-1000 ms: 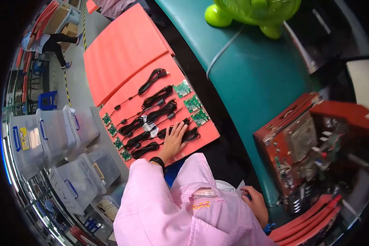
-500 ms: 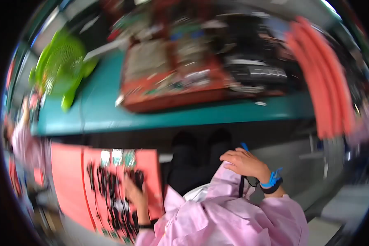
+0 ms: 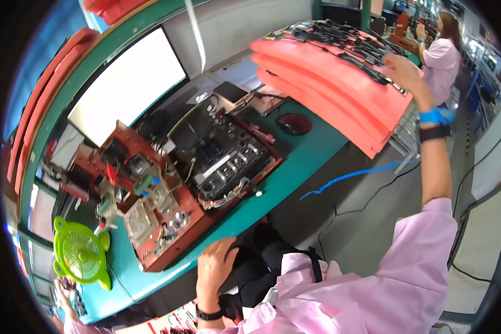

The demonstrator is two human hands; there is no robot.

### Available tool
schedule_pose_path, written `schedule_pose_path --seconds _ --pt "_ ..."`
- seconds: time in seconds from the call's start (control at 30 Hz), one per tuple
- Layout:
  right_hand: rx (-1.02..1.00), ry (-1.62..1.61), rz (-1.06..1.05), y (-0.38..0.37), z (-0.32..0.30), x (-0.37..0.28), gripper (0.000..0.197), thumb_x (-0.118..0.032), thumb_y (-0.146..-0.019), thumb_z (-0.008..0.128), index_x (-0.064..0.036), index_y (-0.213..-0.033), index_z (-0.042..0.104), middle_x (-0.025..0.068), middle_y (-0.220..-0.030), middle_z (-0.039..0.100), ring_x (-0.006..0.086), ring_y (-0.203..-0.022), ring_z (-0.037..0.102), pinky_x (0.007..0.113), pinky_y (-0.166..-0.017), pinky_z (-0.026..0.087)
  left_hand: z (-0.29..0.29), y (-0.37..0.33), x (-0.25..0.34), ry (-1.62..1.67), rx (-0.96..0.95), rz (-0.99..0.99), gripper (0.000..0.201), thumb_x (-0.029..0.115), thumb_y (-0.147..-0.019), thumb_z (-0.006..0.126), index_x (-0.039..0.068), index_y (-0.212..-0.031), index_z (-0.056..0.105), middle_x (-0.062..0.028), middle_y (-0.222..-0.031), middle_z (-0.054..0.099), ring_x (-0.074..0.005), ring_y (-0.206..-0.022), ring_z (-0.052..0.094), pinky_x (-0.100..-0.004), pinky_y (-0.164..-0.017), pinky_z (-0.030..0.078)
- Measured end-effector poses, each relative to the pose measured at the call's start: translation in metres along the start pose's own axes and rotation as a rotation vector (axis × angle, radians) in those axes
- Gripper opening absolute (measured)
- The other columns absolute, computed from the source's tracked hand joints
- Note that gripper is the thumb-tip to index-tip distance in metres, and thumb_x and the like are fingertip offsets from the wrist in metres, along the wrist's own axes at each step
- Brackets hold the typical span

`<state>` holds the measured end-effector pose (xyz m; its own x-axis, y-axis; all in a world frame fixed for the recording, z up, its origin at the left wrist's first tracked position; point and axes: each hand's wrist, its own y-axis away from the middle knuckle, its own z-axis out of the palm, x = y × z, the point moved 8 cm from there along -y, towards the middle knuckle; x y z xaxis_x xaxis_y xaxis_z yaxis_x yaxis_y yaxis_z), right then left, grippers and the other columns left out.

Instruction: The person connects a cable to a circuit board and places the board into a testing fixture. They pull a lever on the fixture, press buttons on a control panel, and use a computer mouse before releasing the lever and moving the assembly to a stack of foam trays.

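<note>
Right hand (image 3: 404,73) — now at cables (image 3: 342,42)

Matt foam sheets (image 3: 339,92), cables (image 3: 339,40) apparently smooth plastic

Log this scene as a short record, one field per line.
Left hand: nothing visibly held, near the edge of the green bench
Right hand: at the black cables, contact unclear
Cables: bunched on stacked pink foam sheets
On bench: red fixture, green fan
Background: lit white screen; co-worker in pink, upper right

Pink shirt (image 3: 345,298), black wristbands (image 3: 209,315)
</note>
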<state>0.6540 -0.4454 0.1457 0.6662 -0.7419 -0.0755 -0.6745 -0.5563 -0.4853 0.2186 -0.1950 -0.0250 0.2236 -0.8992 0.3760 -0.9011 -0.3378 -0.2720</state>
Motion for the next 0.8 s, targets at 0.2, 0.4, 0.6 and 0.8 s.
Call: schedule_pose_path --seconds 0.2,0.4,0.6,0.8 --pt "0.074 0.118 -0.099 -0.069 0.065 -0.008 0.032 -0.022 -0.066 0.058 0.0023 -0.086 0.056 0.0201 -0.086 0.058 0.0346 -0.083 0.055 0.041 -0.070 0.044 0.047 -0.064 -0.027 0.135 0.117 -0.134 0.011 0.009 -0.071 0.059 0.003 -0.080 0.060 -0.0109 -0.070 0.056 -0.0256 -0.058 0.054 -0.0310 -0.052 0.043" --pt "-0.378 -0.056 0.217 -0.093 0.082 0.006 0.029 -0.019 -0.055 0.059 0.0024 -0.075 0.060 0.0216 -0.079 0.059 0.0356 -0.074 0.057 0.041 -0.064 0.046 0.041 -0.060 -0.026 0.161 0.265 0.002 0.007 0.010 -0.072 0.059 0.004 -0.076 0.059 -0.0095 -0.064 0.052 -0.0243 -0.053 0.052 -0.0313 -0.049 0.041" --pt "-0.032 0.030 0.191 -0.073 0.088 0.031 0.024 -0.017 -0.059 0.055 0.0031 -0.072 0.060 0.0218 -0.080 0.059 0.0335 -0.071 0.058 0.040 -0.060 0.046 0.045 -0.053 -0.013 0.237 0.199 0.159 0.014 0.011 -0.070 0.060 0.006 -0.084 0.059 -0.0084 -0.067 0.052 -0.0228 -0.057 0.052 -0.0307 -0.052 0.042" --pt "-0.097 -0.720 0.120 -0.098 0.044 -0.072 0.017 -0.016 -0.067 0.056 0.0011 -0.069 0.056 0.0125 -0.071 0.057 0.0219 -0.064 0.056 0.032 -0.056 0.044 0.042 -0.038 -0.025 0.269 0.185 0.159 0.016 0.013 -0.070 0.061 0.007 -0.084 0.060 -0.0077 -0.069 0.052 -0.0222 -0.061 0.052 -0.0307 -0.055 0.042"
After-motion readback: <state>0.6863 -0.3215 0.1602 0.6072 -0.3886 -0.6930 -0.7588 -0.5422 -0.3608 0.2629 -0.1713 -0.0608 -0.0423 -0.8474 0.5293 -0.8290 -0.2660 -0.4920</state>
